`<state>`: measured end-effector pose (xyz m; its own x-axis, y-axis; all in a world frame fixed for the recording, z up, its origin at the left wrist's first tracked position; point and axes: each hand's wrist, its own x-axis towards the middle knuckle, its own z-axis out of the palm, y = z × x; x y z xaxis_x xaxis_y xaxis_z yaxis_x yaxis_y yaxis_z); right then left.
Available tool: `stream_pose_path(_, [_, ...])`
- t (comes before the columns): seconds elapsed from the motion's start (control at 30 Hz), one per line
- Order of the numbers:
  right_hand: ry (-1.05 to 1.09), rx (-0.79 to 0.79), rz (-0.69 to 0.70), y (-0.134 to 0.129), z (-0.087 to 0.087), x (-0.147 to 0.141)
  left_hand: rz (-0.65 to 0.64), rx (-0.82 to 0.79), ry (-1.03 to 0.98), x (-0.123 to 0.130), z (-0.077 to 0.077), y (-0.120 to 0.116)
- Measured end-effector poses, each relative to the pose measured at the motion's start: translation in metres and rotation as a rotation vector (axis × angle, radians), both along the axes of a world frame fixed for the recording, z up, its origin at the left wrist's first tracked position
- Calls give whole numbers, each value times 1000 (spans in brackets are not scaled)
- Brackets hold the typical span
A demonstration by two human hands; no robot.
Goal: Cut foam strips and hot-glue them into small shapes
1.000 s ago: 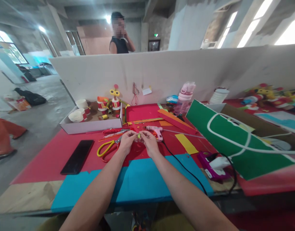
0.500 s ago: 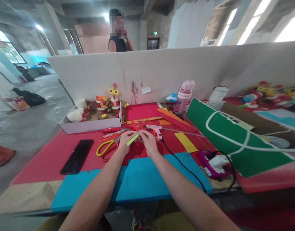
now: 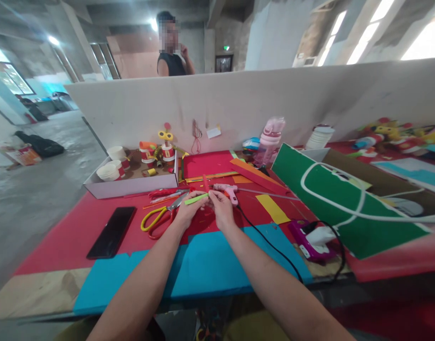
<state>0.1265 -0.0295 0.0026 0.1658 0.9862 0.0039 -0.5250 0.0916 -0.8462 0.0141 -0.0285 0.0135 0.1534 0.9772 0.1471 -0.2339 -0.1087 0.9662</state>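
Observation:
A light green paper strip (image 3: 196, 199) is pinched between my left hand (image 3: 189, 207) and my right hand (image 3: 220, 207), whose fingertips meet at its right end. A red strip (image 3: 205, 183) stands up just behind the fingertips; whether it is held too, I cannot tell. The pink glue gun (image 3: 227, 190) lies right behind my right hand. Beside my left wrist rest scissors (image 3: 155, 219) with one yellow and one red handle.
A black phone (image 3: 111, 232) lies at the left. Behind it, a shallow box (image 3: 132, 186) holds paper cups and small figures. To the right are a yellow paper piece (image 3: 273, 209), a purple power strip (image 3: 311, 243) and a green board (image 3: 345, 203). A person stands beyond the partition.
The green strip has turned closer to level in my fingers, and my left hand has tilted with it. The red strip now shows upright behind the fingertips. The whole view has shifted slightly.

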Motion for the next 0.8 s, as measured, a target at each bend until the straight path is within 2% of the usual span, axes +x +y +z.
stream_pose_path(0.13, [-1, 2, 107, -1, 2, -3, 94, -64, -102, -3, -1, 3])
stream_pose_path(0.27, [76, -25, 179, -2, 7, 0, 109, -124, -158, -7, -1, 6])
stream_pose_path(0.4, [50, -6, 239, -3, 9, 4, 89, -117, -153, -8, -1, 7])
stream_pose_path(0.6, [-30, -6, 194, 0, 4, 4, 47, -104, -131, -9, 1, 6])
stream_pose_path(0.8, [-197, 22, 108, 3, -2, 5, 127, 20, 35, -11, 1, 6])
